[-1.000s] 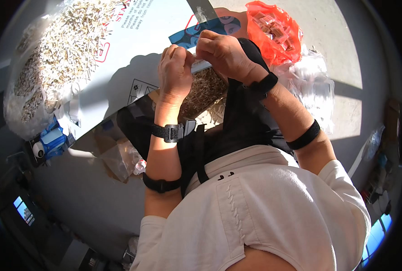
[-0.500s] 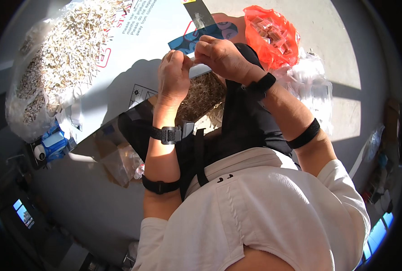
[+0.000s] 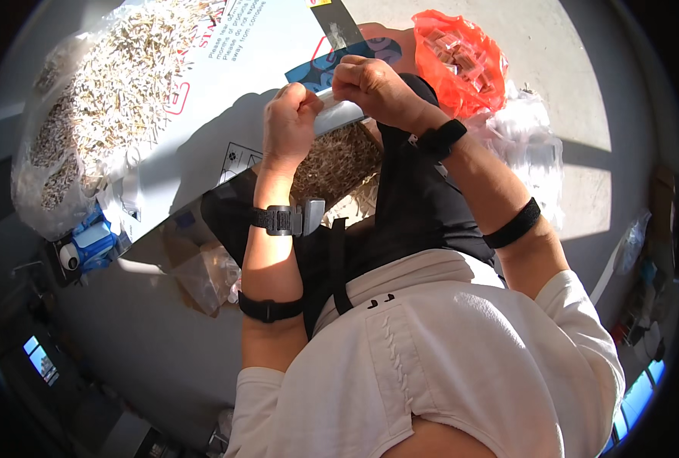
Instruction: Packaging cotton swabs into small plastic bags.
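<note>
Both hands are raised over the table's near edge, fingers pinched and knuckles up. Between them shows a small whitish, see-through piece (image 3: 327, 98), too small and glaring to name. My left hand (image 3: 289, 126) is closed on one end of it. At the other end my right hand (image 3: 374, 86) pinches, fingertips turned inward. Beneath the hands, by my lap, is a box (image 3: 338, 159) of small brownish slivers. A large clear bag (image 3: 87, 114) spills a heap of thin pale pieces onto the light-blue board (image 3: 236, 84) at the left.
An open red plastic bag (image 3: 462, 61) holding small wrapped packets stands at the far right. Behind my right forearm lie clear plastic bags (image 3: 527, 145). A blue-and-white item (image 3: 91, 244) sits at the table's left corner, and a carton (image 3: 194, 278) stands on the floor below.
My hands have drawn slightly apart, so more of the pale piece shows between them. My left wrist has shifted a little to the left. The surroundings look the same.
</note>
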A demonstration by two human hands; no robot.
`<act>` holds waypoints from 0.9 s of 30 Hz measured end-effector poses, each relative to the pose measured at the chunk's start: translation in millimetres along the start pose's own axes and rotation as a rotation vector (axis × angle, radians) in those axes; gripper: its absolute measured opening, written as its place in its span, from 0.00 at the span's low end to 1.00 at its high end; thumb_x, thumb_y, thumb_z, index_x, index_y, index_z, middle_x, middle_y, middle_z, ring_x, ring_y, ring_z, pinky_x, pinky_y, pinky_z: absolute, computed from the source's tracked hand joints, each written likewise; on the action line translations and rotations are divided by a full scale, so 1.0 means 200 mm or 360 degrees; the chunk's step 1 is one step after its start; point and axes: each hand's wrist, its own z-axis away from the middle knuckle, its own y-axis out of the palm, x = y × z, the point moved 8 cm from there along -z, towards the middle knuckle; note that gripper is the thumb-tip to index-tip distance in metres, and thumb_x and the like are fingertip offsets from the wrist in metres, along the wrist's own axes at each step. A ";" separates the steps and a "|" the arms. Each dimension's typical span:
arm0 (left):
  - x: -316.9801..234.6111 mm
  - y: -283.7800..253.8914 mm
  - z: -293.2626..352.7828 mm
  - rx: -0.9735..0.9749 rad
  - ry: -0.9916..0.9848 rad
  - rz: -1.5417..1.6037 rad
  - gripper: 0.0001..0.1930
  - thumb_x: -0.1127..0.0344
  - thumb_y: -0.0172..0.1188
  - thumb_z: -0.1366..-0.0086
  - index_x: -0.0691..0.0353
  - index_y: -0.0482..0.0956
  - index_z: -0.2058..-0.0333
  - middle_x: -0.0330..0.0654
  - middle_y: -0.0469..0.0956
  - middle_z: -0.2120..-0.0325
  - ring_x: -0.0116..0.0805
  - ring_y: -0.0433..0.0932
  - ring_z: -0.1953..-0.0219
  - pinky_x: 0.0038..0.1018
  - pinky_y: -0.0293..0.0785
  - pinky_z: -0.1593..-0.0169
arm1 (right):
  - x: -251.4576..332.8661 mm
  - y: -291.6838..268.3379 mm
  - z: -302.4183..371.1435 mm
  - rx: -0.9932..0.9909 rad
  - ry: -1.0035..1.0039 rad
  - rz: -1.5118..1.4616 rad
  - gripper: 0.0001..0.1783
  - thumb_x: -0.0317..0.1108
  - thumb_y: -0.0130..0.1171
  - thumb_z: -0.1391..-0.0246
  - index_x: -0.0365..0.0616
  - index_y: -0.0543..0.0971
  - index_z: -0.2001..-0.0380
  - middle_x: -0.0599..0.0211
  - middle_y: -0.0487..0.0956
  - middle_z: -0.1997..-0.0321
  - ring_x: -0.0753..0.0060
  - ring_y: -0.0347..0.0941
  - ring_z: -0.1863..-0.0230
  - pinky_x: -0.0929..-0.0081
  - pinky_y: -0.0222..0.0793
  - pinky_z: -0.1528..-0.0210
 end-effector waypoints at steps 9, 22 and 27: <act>-0.18 -0.07 0.02 -0.0208 0.0280 -0.0287 0.04 0.75 0.59 0.49 0.61 0.75 0.73 0.40 0.72 0.73 0.42 0.74 0.66 0.35 0.72 0.64 | 0.14 -0.03 0.01 -0.0103 -0.0154 0.0229 0.06 0.27 0.61 0.50 0.41 0.73 0.73 0.59 0.75 0.69 0.52 0.75 0.65 0.63 0.72 0.65; -0.57 -0.37 0.27 -0.0384 0.0788 -0.0582 0.08 0.83 0.56 0.54 0.64 0.69 0.76 0.45 0.69 0.77 0.47 0.72 0.72 0.39 0.71 0.68 | 0.57 -0.10 0.12 -0.0099 -0.0374 0.0204 0.07 0.25 0.58 0.46 0.40 0.70 0.70 0.61 0.69 0.70 0.54 0.71 0.69 0.67 0.68 0.68; -0.65 -0.64 0.47 -0.0553 0.0710 -0.0449 0.10 0.83 0.55 0.58 0.63 0.67 0.77 0.43 0.68 0.78 0.45 0.71 0.72 0.36 0.70 0.69 | 0.73 -0.13 0.19 -0.0174 -0.0335 0.0015 0.04 0.23 0.58 0.46 0.38 0.72 0.71 0.64 0.71 0.70 0.65 0.71 0.69 0.72 0.68 0.66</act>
